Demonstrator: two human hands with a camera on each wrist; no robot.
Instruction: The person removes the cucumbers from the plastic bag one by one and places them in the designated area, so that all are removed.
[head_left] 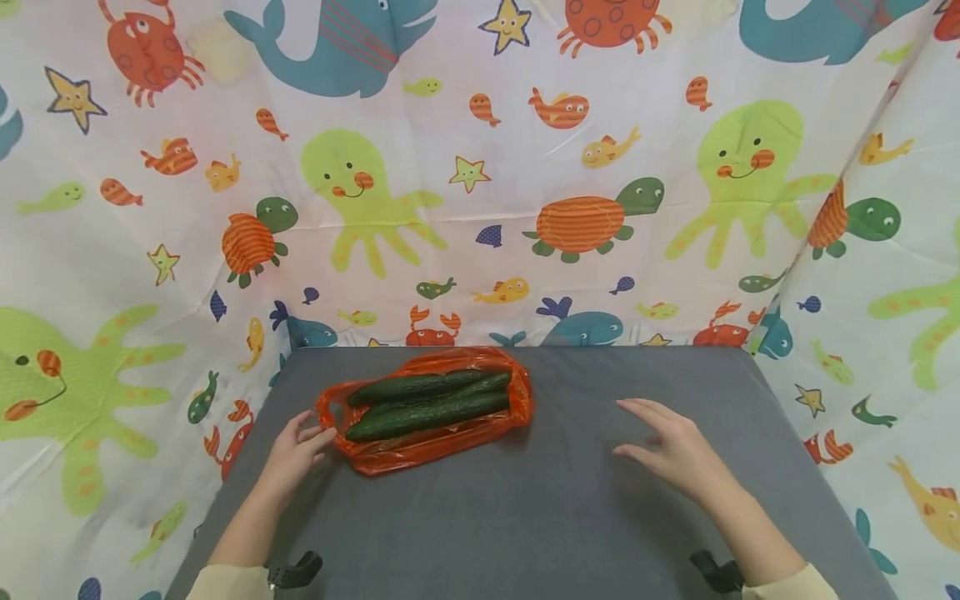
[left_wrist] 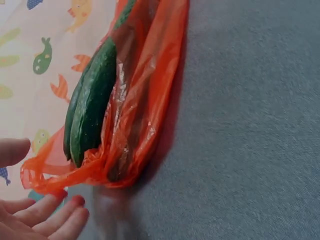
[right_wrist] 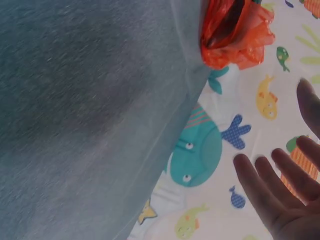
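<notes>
An orange-red plastic bag (head_left: 420, 457) lies on the grey table, left of the middle, with its top side open. Long dark green cucumbers (head_left: 431, 414) show inside it, lying side by side; part of the bag's contents is hidden under the film. At the bag's left end is my left hand (head_left: 296, 446), its fingers apart and loosely bent beside a bag handle (left_wrist: 45, 175); whether the fingertips touch the film I cannot tell. My right hand (head_left: 671, 442) hovers over the right side of the table, away from the bag, fingers extended and thumb apart, holding nothing.
A grey cloth-covered table (head_left: 480, 525) spreads below both hands. Behind it and at both sides hangs a white curtain (head_left: 465, 242) printed with sea animals. Dark straps (head_left: 296, 571) sit at the wrists.
</notes>
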